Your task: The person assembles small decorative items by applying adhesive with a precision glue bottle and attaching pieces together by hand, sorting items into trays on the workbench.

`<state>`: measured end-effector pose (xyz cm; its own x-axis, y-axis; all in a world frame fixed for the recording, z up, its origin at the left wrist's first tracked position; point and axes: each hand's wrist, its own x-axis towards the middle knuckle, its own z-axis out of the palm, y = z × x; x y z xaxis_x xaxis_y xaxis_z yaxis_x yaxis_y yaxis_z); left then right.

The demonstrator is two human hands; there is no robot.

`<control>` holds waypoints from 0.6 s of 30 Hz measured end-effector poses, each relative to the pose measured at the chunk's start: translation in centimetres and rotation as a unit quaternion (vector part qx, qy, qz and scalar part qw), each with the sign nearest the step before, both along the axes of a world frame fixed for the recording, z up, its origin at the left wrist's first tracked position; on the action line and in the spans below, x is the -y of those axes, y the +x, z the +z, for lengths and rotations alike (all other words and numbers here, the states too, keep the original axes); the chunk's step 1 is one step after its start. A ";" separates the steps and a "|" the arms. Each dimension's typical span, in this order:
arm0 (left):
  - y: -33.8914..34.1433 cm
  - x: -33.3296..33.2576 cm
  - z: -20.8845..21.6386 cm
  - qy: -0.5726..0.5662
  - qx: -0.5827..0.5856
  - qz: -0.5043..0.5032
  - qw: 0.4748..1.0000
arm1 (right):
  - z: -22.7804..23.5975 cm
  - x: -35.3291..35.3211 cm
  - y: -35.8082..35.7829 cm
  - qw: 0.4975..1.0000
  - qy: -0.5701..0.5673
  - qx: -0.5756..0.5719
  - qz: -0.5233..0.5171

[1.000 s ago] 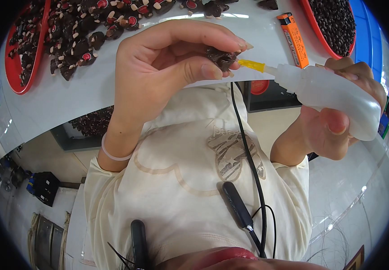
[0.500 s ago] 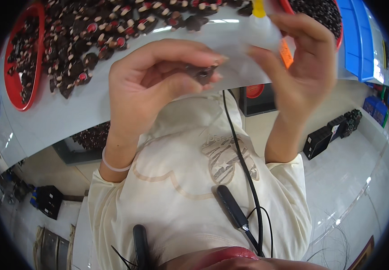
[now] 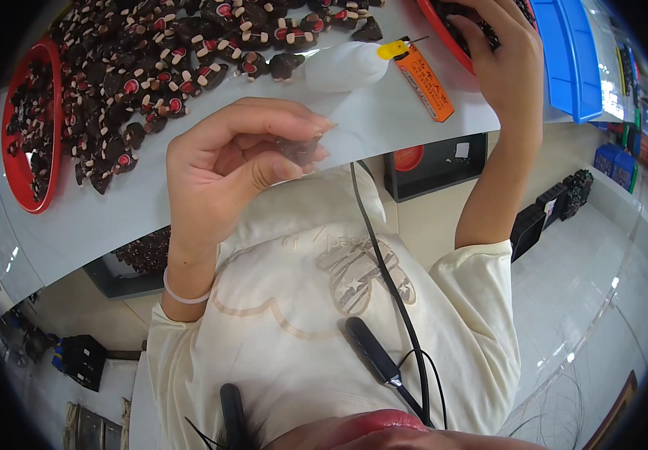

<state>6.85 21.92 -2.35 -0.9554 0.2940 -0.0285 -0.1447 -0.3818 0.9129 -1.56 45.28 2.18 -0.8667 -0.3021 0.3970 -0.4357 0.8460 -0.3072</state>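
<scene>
My left hand is closed in a pinch around a small dark brown moulded piece, held above the table's near edge. At the upper right, my right hand reaches over a red tray of small black pieces. Its thumb and fingers are bent and apart; the top edge of the view cuts off part of the hand. Between the hands, a white squeeze bottle with a yellow cap and thin needle tip lies on its side. An orange packet with printing lies beside its tip.
Many dark brown pieces with red and cream parts cover the far left of the white table. A red tray stands at the left and a blue bin at the right. Below the edge are grey drawers.
The right hand has laid the bottle down on its side and moved up and right to the red tray. The left hand keeps hold of the brown piece, slightly lower.
</scene>
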 end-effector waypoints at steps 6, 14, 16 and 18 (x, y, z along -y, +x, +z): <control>-0.1 -0.3 -0.1 0.005 -0.005 0.004 1.000 | 0.0 -0.1 -0.4 0.998 0.000 0.023 -0.062; -0.1 0.1 -0.2 0.011 0.003 -0.004 1.000 | -0.7 -3.6 1.8 0.957 -0.291 0.004 -0.012; -0.1 0.2 -0.2 0.021 0.006 -0.009 1.000 | -0.2 -2.0 3.5 0.918 -0.393 0.027 0.044; -0.1 0.1 -0.2 0.024 0.017 -0.004 1.000 | -0.7 -1.4 4.5 0.910 -0.403 0.058 0.073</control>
